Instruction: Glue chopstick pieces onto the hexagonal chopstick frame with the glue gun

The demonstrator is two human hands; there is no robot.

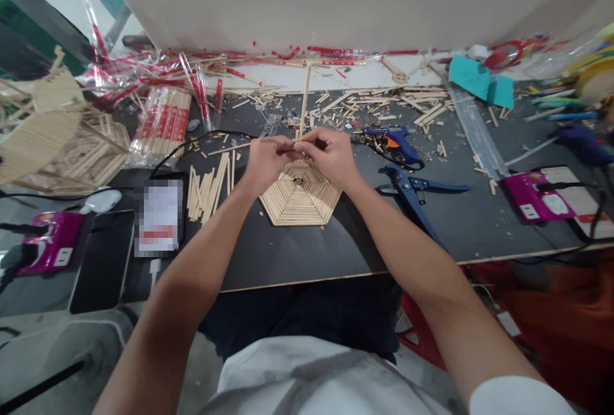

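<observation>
A hexagonal panel point(301, 212) of thin wooden sticks, laid in rings round a small central hole, lies flat on the dark table in front of me. My left hand point(269, 160) and my right hand point(332, 154) meet at its far edge, fingers closed in a pinch with the tips together. From between the fingertips a long wooden stick point(305, 98) points away from me; its near end is hidden by the fingers. Left of the panel lies a pile of cut sticks point(211, 188). My hands cover the panel's far side.
A blue glue gun point(403, 141) and blue cutters point(415, 197) lie to the right. Stick scraps point(336, 105) litter the back. At left are phones point(102, 261), a purple power socket point(57, 242), bundled sticks point(160, 122) and a stick structure point(43, 127). A cable point(177, 148) crosses the table.
</observation>
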